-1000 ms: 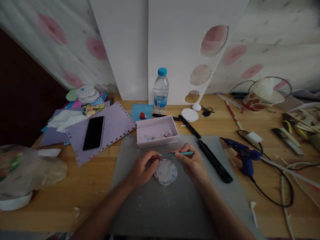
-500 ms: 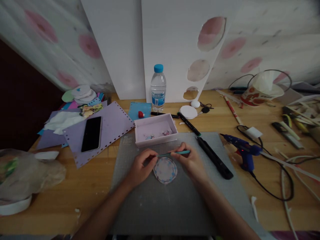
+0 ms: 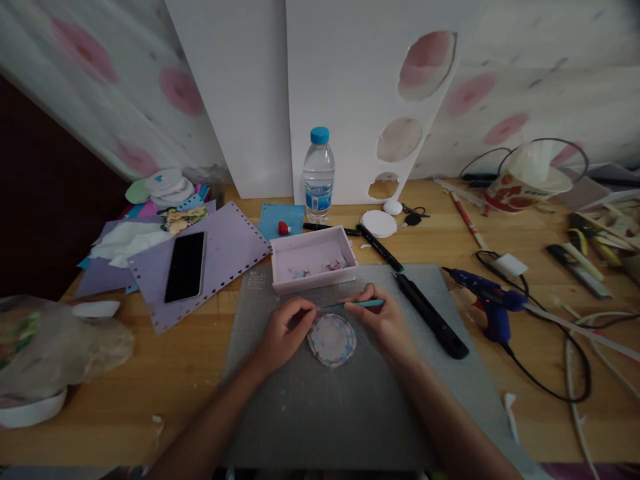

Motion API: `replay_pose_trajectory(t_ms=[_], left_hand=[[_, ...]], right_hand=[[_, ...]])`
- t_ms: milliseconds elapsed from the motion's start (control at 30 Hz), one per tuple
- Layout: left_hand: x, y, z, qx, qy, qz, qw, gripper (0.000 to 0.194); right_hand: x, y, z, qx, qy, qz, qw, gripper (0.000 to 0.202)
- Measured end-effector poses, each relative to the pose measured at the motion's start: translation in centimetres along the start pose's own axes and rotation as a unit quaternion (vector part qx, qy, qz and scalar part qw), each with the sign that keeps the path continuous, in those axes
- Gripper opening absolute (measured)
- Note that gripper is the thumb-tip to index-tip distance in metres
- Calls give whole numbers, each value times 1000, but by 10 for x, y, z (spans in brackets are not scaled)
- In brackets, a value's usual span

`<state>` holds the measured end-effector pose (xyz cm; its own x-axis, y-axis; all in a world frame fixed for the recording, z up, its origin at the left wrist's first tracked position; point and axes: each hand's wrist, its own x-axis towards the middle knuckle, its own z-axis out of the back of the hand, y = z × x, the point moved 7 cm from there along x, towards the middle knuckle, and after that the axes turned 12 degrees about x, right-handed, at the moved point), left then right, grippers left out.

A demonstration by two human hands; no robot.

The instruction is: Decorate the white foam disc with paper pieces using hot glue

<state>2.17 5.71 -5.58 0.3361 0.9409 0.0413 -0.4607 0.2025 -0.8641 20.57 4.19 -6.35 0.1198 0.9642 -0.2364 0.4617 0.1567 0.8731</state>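
Grey matting (image 3: 327, 417) bears a patterned disc (image 3: 332, 340); on its far side the right hand (image 3: 384, 320) pinches a teal stick (image 3: 371, 303); the left hand's (image 3: 285, 330) grip is unclear.

The cutting mat (image 3: 320, 420) is bare toward its near edge, between the forearms (image 3: 220, 400). Farther in, the left hand (image 3: 283, 333), right hand (image 3: 383, 323) and teal tool (image 3: 373, 303) bar the way, with a pink box (image 3: 315, 280) across the far edge. A black cutter (image 3: 433, 317) and glue gun (image 3: 493, 300) obstruct the right side. Left of the mat, bare table (image 3: 185, 360) separates the plastic bag (image 3: 70, 347) from the mat's edge.
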Motion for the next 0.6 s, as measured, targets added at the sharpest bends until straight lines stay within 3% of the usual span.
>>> replay_pose_trajectory(t_ms=[467,600], left_hand=[[-1,2,-2,-1,7,8,1000,18],[-2,6,-4,-22,16,20,999,21]], right_hand=[[-1,0,1,-11,5,9,1000,37],[1,8,6,5,-14,50,999,36]])
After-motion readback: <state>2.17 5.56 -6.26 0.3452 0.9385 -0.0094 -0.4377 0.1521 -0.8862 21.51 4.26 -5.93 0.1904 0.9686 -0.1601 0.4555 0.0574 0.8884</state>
